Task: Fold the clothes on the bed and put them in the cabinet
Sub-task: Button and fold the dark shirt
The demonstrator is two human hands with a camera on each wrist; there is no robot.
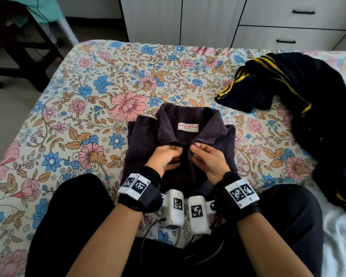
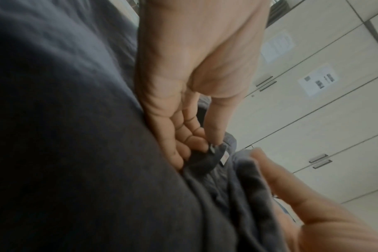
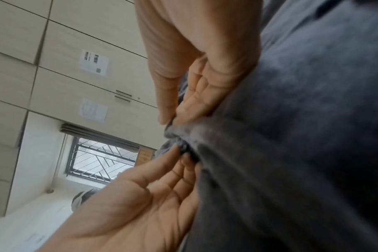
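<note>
We have the dark purple shirt (image 1: 180, 144) lying folded on the floral bed (image 1: 84, 92), near us between our knees, with its collar and white label facing up. Our left hand (image 1: 165, 158) pinches the left edge of the front opening just below the collar, and our right hand (image 1: 209, 158) pinches the right edge opposite it, thumb against fingers. It seems that we are closing or straightening the front under the collar, maybe at a button. To do this well, we should pull the two edges together evenly, keep the collar flat and symmetric, and not lift the cloth much, because the folded sides under it may open again. The button itself is hard to see; in the left wrist view only a small dark round thing shows at the fingertips (image 2: 205, 145), and both wrist views are blurred. The lower part of the shirt is hidden behind our wrists. A black garment with yellow stripes (image 1: 288, 92) waits at the far right, not yet folded, and its right part is cut off. The white cabinet (image 1: 188, 19) stands beyond the bed, doors closed.
</note>
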